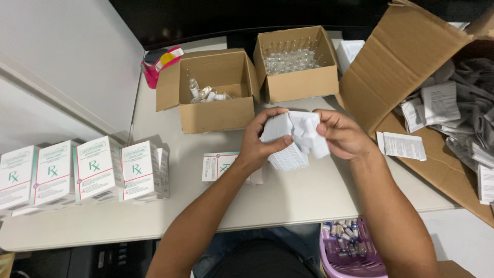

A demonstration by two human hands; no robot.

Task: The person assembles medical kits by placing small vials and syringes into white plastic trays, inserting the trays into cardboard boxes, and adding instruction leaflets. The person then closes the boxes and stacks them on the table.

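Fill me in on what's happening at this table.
A person holds a white carton over the table with both hands: the left hand steadies it while the right hand pulls at a white insert at its open end. Behind the hands stand two open cardboard boxes: one with a few vials, one packed with clear vials. A row of white medicine cartons stands at the left, a large box of paper leaflets lies at the right, and a purple basket of vials sits by the person's lap.
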